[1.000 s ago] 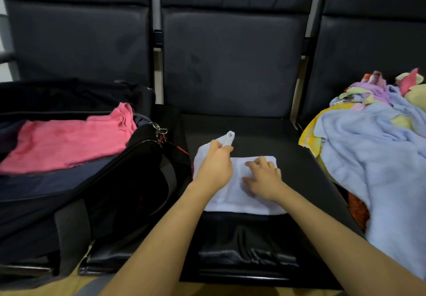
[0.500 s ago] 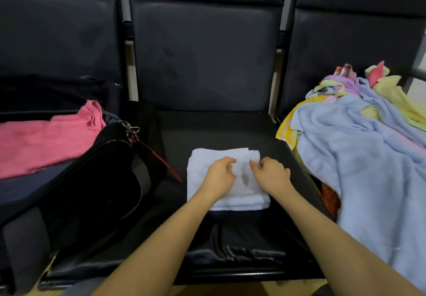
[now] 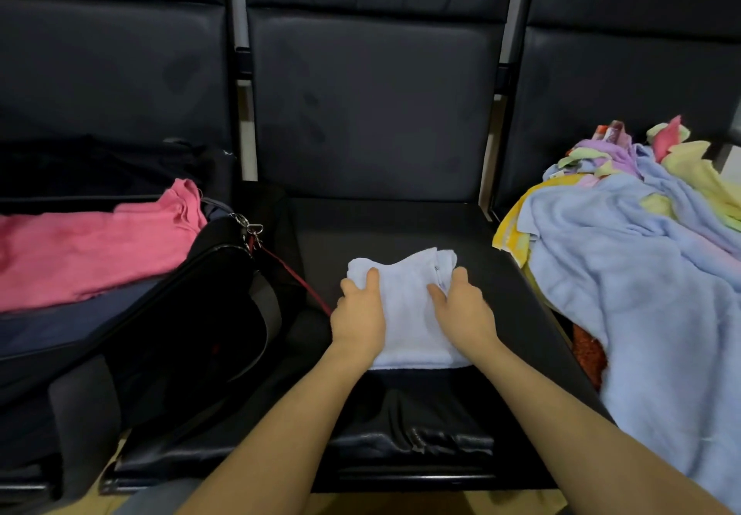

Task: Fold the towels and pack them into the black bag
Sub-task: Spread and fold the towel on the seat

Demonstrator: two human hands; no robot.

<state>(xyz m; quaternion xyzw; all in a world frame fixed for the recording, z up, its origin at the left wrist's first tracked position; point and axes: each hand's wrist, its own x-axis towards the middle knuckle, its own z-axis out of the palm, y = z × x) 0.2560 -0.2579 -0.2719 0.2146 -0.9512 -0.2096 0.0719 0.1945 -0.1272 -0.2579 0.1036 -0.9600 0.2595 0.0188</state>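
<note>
On the middle seat, the folded white towel is gripped at its two sides by the left hand and right hand, apparently ready for transfer to the open black bag just left.

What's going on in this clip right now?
A person grips a folded white towel on the middle black seat, left hand and right hand holding its sides. The open black bag to the left already holds a pink towel. A pile of unfolded towels waits on the right.
</note>
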